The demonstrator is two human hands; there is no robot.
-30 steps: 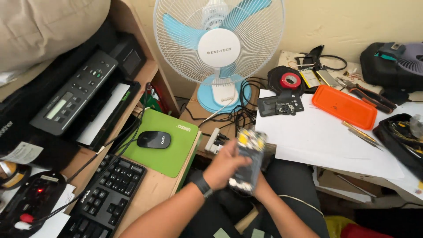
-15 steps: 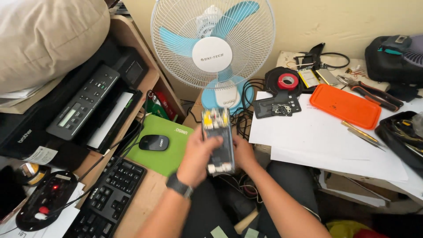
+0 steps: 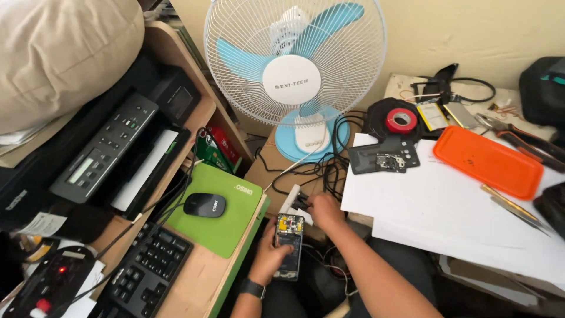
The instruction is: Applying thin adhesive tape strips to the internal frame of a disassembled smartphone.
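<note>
Fingers of the left hand (image 3: 272,259) wrapped round an opened phone (image 3: 289,244), back cover off, circuit board and battery turned upward, presumably to keep the insides in sight. Held low and near, just below the near edge of the green mouse pad (image 3: 226,206), between the wooden desk on the left and the white sheet (image 3: 447,218) on the right. Wore a dark watch on that wrist. Right hand (image 3: 322,209) reached farther out, fingers pinched narrow at the white power strip (image 3: 294,200) amid a tangle of black cables; could not tell whether closed on a plug or only touching one. Black mouse (image 3: 204,205) rested on the pad, keyboard (image 3: 144,277) nearer left, printer (image 3: 112,150) farther left. White-and-blue fan (image 3: 294,65) stood far centre, facing the seat. Removed black phone cover (image 3: 384,156) lay at the sheet's far left corner, beside a tape roll (image 3: 401,121) and an orange tray (image 3: 487,160), seemingly spread out to keep parts within reach.
</note>
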